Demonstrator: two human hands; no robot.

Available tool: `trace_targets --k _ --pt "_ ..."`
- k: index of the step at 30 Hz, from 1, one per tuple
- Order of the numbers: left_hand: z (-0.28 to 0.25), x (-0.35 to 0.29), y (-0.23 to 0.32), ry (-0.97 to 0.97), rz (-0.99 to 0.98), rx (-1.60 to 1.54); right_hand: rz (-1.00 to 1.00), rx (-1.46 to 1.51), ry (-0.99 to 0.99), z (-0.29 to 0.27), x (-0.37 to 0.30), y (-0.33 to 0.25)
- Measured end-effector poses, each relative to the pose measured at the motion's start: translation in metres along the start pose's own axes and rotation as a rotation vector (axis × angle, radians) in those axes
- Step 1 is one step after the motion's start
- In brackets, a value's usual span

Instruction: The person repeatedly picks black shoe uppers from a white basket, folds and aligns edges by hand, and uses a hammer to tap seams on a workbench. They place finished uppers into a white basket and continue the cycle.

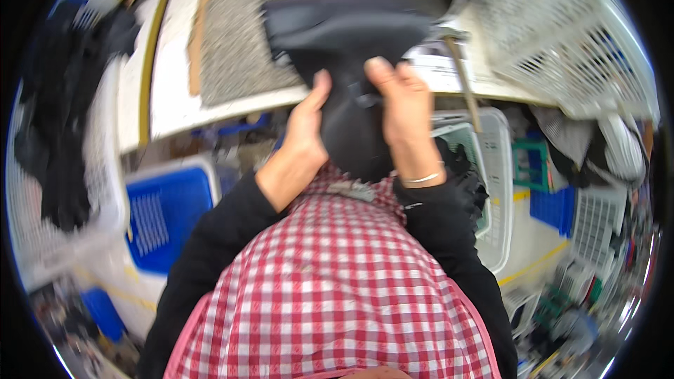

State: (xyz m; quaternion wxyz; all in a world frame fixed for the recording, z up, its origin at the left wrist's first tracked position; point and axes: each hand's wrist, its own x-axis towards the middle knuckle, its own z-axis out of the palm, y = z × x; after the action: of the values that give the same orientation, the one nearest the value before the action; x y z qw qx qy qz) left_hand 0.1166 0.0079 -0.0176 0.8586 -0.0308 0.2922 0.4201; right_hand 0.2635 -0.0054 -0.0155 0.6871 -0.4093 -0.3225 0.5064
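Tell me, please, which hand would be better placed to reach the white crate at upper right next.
Probably the right hand: it is nearer the white crate, while the left hand is across the black piece from it. Both hold that piece.

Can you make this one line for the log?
left grip: holds black sheet, left side | right grip: holds its right side | grey mat: on table | blue basket: at left

Behind the motion-blurred black piece (351,38), most fingers of the left hand (306,126) and right hand (407,109) are hidden, and to its right the white crate (546,63) runs past the view's upper edge.
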Motion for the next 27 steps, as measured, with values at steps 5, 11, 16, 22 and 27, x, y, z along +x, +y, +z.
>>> trace_targets --k 5,11,16,22,27 --pt "-0.019 -0.011 0.031 -0.122 0.656 0.853 -0.235 -0.749 -0.050 -0.006 -0.002 -0.005" --pt "-0.040 -0.038 0.137 -0.202 0.135 1.458 -0.266 -0.908 -0.265 0.008 0.000 -0.078" --pt "-0.046 -0.068 0.184 0.103 0.932 1.084 -0.851 -1.414 -0.864 -0.004 -0.026 -0.108" --pt "-0.071 -0.063 0.107 -0.433 -0.209 1.470 -1.108 -1.877 -1.286 0.005 -0.079 -0.033" --pt "-0.105 -0.064 0.056 -0.398 -0.294 1.642 -1.179 -1.541 -1.076 -0.015 -0.086 -0.005"
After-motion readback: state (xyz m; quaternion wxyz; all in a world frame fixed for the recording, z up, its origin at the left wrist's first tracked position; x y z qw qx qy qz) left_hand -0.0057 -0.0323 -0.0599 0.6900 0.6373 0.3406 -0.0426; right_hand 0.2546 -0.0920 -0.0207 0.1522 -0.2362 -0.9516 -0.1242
